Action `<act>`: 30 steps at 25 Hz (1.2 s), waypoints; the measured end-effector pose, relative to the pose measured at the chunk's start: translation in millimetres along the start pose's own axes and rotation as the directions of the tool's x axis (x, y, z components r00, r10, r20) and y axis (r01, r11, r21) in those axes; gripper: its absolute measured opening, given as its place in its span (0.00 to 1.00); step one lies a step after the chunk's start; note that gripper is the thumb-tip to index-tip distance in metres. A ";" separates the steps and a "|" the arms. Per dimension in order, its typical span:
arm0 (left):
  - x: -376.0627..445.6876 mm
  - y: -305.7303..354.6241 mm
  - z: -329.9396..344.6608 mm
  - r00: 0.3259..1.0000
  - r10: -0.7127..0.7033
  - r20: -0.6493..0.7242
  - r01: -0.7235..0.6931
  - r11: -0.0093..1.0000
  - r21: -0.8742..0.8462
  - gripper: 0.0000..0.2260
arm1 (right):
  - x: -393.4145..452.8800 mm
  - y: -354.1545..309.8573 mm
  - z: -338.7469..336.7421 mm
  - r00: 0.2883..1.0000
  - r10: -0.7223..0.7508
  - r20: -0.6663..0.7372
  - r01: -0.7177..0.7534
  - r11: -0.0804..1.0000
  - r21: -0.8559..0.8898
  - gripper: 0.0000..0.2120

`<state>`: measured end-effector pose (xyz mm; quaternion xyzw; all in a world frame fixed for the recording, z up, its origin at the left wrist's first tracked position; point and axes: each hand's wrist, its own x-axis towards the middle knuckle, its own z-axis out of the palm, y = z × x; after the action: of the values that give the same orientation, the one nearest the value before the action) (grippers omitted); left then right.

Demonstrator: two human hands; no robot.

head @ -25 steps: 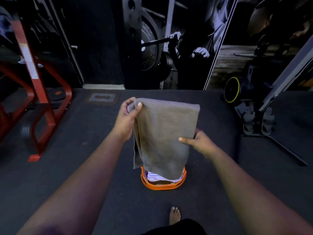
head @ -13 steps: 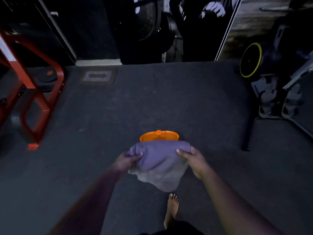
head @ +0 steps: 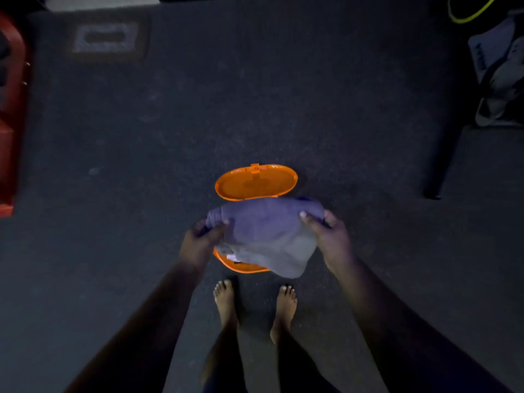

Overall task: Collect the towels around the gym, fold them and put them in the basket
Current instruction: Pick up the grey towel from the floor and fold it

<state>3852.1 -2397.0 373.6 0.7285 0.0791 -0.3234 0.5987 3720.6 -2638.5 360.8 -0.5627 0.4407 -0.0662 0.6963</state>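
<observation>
Gripped at both ends, the folded grey towel (head: 266,239) is held by the left hand (head: 200,245) and the right hand (head: 330,239), thumbs pressed on top and fingers curled underneath. It is held directly over the orange basket (head: 241,265), of which only the near rim is seen. A bit of pale cloth (head: 232,258) is glimpsed inside at the left. The basket's orange lid (head: 256,182) is swung open on the far side. Two bare feet (head: 225,302) are planted just near of the basket on the dark floor (head: 283,95).
</observation>
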 end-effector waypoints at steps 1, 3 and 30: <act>19.7 -15.1 2.1 1.000 0.018 -0.011 -0.019 1.000 -0.020 0.13 | 18.7 13.4 5.0 1.000 -0.021 -0.001 0.021 1.000 -0.013 0.19; 56.0 -49.3 5.4 0.999 0.041 -0.023 -0.042 0.998 -0.055 0.12 | 51.2 48.5 11.8 0.999 -0.047 0.024 0.048 0.997 -0.054 0.14; 306.2 -396.3 41.3 0.938 0.265 0.223 -0.270 0.156 0.950 0.37 | 257.5 400.8 84.1 0.996 -0.057 -0.076 -0.038 0.491 -0.870 0.38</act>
<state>3875.8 -2411.2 -128.3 0.9416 -0.2714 -0.1913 0.0566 3771.8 -2585.4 -117.3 -0.8354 0.4433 0.1349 0.2955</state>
